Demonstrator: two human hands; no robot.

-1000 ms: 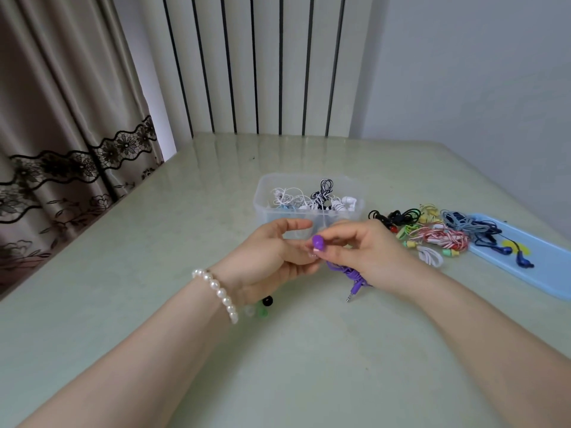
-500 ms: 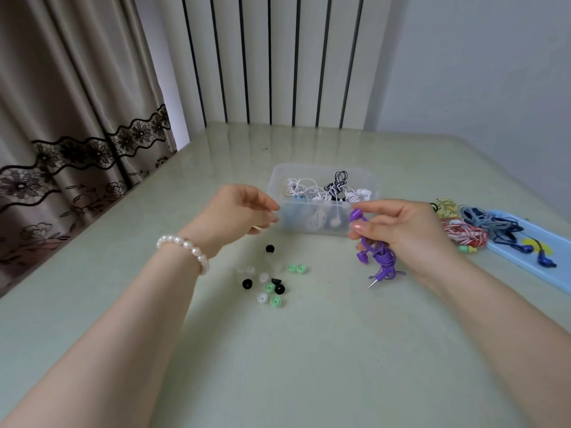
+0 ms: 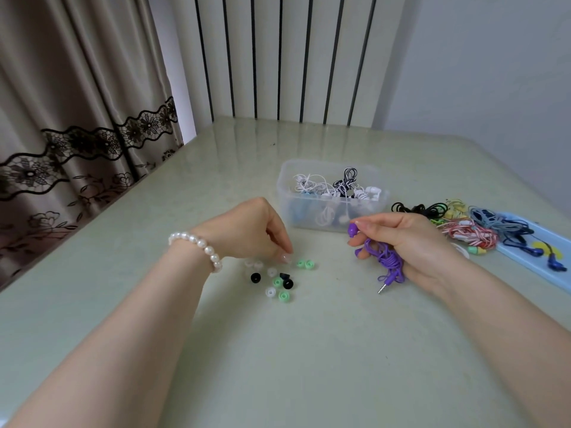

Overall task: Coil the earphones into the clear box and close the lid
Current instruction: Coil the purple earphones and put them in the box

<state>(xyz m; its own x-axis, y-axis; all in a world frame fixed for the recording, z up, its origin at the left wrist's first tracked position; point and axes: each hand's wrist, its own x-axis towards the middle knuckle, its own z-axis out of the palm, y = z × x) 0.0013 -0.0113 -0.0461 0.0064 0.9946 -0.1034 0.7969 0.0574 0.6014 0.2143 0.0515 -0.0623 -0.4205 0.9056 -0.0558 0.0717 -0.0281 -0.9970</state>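
Right hand point(image 3: 411, 242) just in front of the box point(image 3: 332, 197), fingers point(image 3: 375, 222) curled tight around the coiled purple earphones point(image 3: 384, 256); one bud sticks out past the fingertips on the box side, jack plug hangs from the bundle, its tip at or just above the table point(image 3: 309, 350), can't tell if touching. Left hand point(image 3: 253, 231) to the left of the box, front corner side, palm down, fingers bunched together and pointing at the table, tips among the loose ear tips point(image 3: 279, 281); pinching one or only touching, can't tell. Ear tips scattered in front of the box: green, black, white and clear ones. Pearl bracelet point(image 3: 197, 247) on the left wrist. Box is open, no lid on it, already holds white and black-and-white earphones. Right of the box: pile of earphones point(image 3: 463, 227), black, yellow, red-white, grey-blue, partly lying on the blue lid point(image 3: 553, 242). Curtain point(image 3: 77, 103) well left of the box, beyond the table edge.
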